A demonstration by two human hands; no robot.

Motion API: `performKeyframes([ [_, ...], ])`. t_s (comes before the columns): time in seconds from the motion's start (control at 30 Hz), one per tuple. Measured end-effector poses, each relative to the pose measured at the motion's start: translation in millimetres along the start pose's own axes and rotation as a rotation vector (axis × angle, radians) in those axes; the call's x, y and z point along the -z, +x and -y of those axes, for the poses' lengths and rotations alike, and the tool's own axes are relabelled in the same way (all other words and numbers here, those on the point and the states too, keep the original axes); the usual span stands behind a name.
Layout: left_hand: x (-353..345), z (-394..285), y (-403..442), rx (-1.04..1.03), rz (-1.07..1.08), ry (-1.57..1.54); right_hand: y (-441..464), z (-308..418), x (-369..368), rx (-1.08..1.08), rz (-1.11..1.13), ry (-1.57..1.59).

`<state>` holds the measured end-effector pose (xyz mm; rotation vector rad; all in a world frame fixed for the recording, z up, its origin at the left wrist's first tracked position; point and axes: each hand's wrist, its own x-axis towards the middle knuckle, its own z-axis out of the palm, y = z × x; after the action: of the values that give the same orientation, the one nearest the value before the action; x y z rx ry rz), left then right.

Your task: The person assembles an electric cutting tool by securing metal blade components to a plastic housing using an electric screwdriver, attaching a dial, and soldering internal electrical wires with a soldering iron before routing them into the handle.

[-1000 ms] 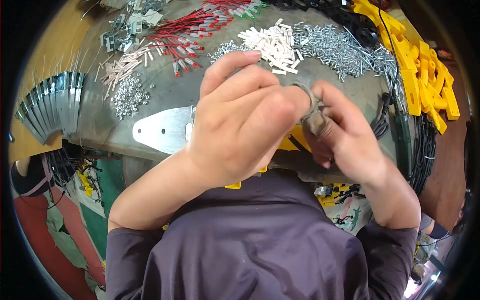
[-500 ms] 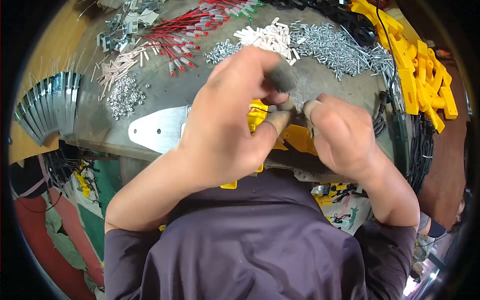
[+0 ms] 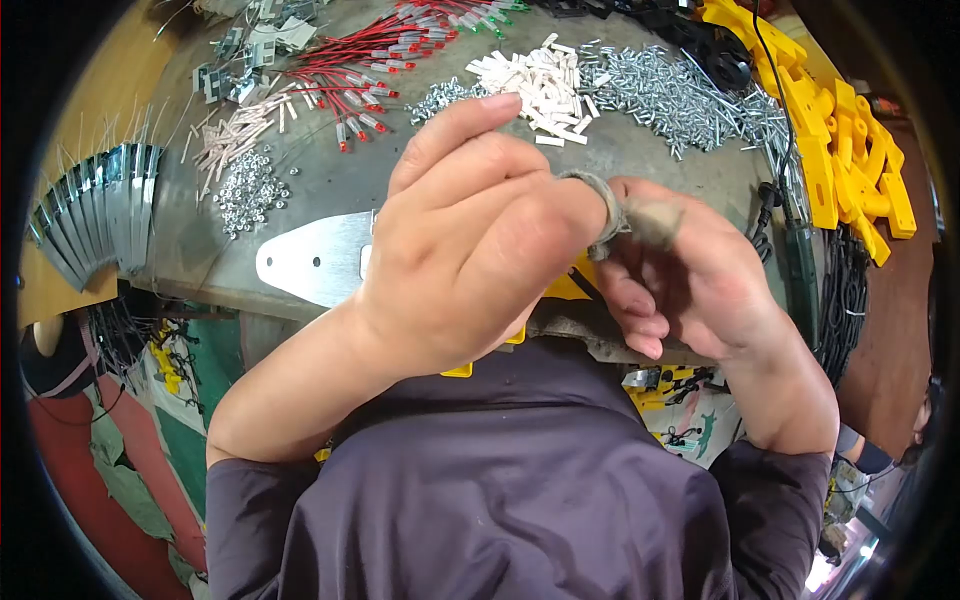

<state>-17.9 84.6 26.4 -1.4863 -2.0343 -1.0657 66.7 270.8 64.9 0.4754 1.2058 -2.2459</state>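
Note:
My left hand [image 3: 480, 235] is raised over the near edge of the bench, its thumb and index finger pressed together and one other finger stretched outward. Worn grey coverings wrap some fingertips. Against them, my right hand [image 3: 700, 275] brings its covered thumb and index finger, the other fingers curled. Whatever sits between the fingertips is hidden. Below the hands a yellow plastic part [image 3: 568, 288] shows partly, with a dark strand beside it. A flat silver metal plate [image 3: 312, 260] with holes lies to the left, its right end behind my left wrist.
Small nuts [image 3: 252, 195], pale sleeves [image 3: 240, 135], red-wired indicator lamps [image 3: 370, 75], white pieces [image 3: 535, 85] and screws [image 3: 670, 95] lie in piles. Yellow plastic parts [image 3: 850, 150] and black cables [image 3: 840, 300] line the right edge. Fanned metal strips [image 3: 105, 210] stand at left.
Both hands have turned and come together at the fingertips. My left fingers have rolled over, hiding the thin dark wire seen before. The metal plate has stayed about where it was.

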Motion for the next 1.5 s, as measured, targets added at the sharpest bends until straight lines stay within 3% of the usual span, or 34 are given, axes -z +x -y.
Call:
performKeyframes([
  [0.07, -0.4, 2.4, 1.0, -0.090, -0.002, -0.016, 2.0, -3.6, 2.3, -0.006, 0.007, -0.058],
  [0.1, -1.1, 0.8, -0.7, -0.091, -0.002, -0.016, 4.3, -8.3, 2.2, 0.281, -0.100, -0.514],
  [0.13, -2.2, -2.4, -4.0, 0.095, 0.046, -0.188, 6.8, -13.7, 3.8, 0.569, -0.207, -0.968],
  [0.17, -2.6, -4.4, -5.2, 0.282, 0.094, -0.359, 13.4, -12.9, 14.1, 1.058, -0.177, -1.485],
  [0.2, -0.9, -4.3, -4.2, 0.284, 0.093, -0.359, 9.6, -12.7, 17.4, 1.057, -0.176, -1.485],
  [0.27, 5.2, -3.7, 2.0, 0.542, 0.241, -0.636, 3.6, -9.0, 16.0, 1.259, -0.194, -1.977],
  [0.33, 4.2, -6.5, 1.2, 0.548, 0.180, -0.621, 13.9, -14.6, 19.8, 1.368, -0.263, -1.920],
  [0.4, 5.2, -4.3, 0.2, 0.559, 0.120, -0.605, 19.8, -20.7, 11.0, 0.812, -0.525, -1.009],
  [0.43, 7.7, 1.4, -0.1, 0.271, 0.148, -0.326, 13.3, -12.0, 9.6, 0.533, -0.326, -0.769],
  [0.47, 8.6, 5.5, 0.4, -0.018, 0.172, -0.047, 10.7, -10.2, 10.3, 0.533, -0.325, -0.766],
  [0.53, 3.2, 7.1, -1.7, -0.134, 0.140, 0.001, 5.4, -7.9, 10.0, 0.197, 0.003, -0.394],
  [0.6, -2.2, -0.9, -0.7, 0.099, 0.094, -0.240, 4.0, -6.0, 4.9, 0.215, -0.124, -0.527],
  [0.63, -1.3, -9.6, 0.9, 0.415, 0.113, -0.399, 8.8, -8.3, 14.7, 0.717, -0.164, -1.181],
  [0.67, 0.5, -10.2, 2.8, 0.416, 0.111, -0.401, 11.8, -11.1, 20.6, 1.234, -0.188, -1.823],
  [0.7, 2.1, -10.3, 3.9, 0.590, 0.132, -0.615, 13.4, -14.3, 20.7, 1.232, -0.187, -1.825],
  [0.73, 3.4, -9.6, 4.1, 0.762, 0.152, -0.830, 16.1, -17.7, 18.1, 1.105, -0.299, -1.562],
  [0.77, 2.8, -6.9, 2.3, 0.761, 0.150, -0.829, 18.7, -20.3, 15.0, 0.972, -0.397, -1.298],
  [0.8, 1.0, -2.4, -1.2, 0.457, 0.108, -0.527, 20.2, -21.3, 12.3, 0.835, -0.479, -1.032],
  [0.83, 0.3, 1.1, -3.2, 0.156, 0.067, -0.225, 12.4, -11.1, 7.9, 0.509, -0.275, -0.741],
  [0.87, 1.1, 3.8, -3.1, 0.158, 0.070, -0.225, 10.1, -9.1, 6.7, 0.507, -0.274, -0.738],
  [0.93, 2.3, 7.5, -0.6, -0.178, 0.072, 0.018, 6.9, -7.0, 7.1, 0.165, 0.017, -0.255],
  [0.97, 3.1, 6.5, 1.2, -0.137, 0.107, 0.015, 7.4, -8.9, 13.4, 0.198, 0.061, -0.175],
  [1.0, 1.2, 4.7, 0.3, -0.137, 0.105, 0.014, 9.1, -13.0, 13.9, 0.198, 0.059, -0.177],
  [1.07, -4.1, 0.1, -3.1, 0.168, 0.063, -0.213, 11.7, -19.1, 11.8, 0.943, -0.279, -1.365],
  [1.1, -4.2, -2.3, -2.5, 0.169, 0.062, -0.214, 8.4, -14.5, 15.8, 1.140, -0.241, -1.693],
  [1.17, -2.5, -6.0, 0.4, 0.679, 0.099, -0.755, 16.5, -18.1, 23.9, 1.173, -0.351, -1.637],
  [1.23, -1.4, -6.3, 1.1, 0.583, 0.075, -0.639, 18.1, -14.8, 24.0, 1.210, -0.458, -1.578],
  [1.3, 1.4, -3.0, 1.8, 0.492, 0.057, -0.522, 8.8, -0.4, 12.5, 0.529, -0.208, -0.867],
  [1.33, 4.5, 2.4, 2.7, 0.211, 0.108, -0.268, 4.4, 2.4, 8.9, 0.198, -0.087, -0.500],
  [1.37, 5.8, 5.4, 4.0, -0.072, 0.153, -0.014, 4.8, 0.0, 1.9, 0.156, -0.100, -0.510],
  [1.4, 3.4, 5.5, 3.0, -0.076, 0.153, -0.016, 8.8, -4.3, 4.9, 0.159, -0.103, -0.509],
  [1.47, -2.6, 3.8, -2.4, 0.069, 0.105, -0.178, 17.8, -16.9, 16.2, 1.110, -0.267, -1.558],
  [1.5, -2.6, 1.6, -2.0, 0.121, 0.099, -0.189, 12.0, -12.6, 18.0, 1.109, -0.251, -1.703],
])
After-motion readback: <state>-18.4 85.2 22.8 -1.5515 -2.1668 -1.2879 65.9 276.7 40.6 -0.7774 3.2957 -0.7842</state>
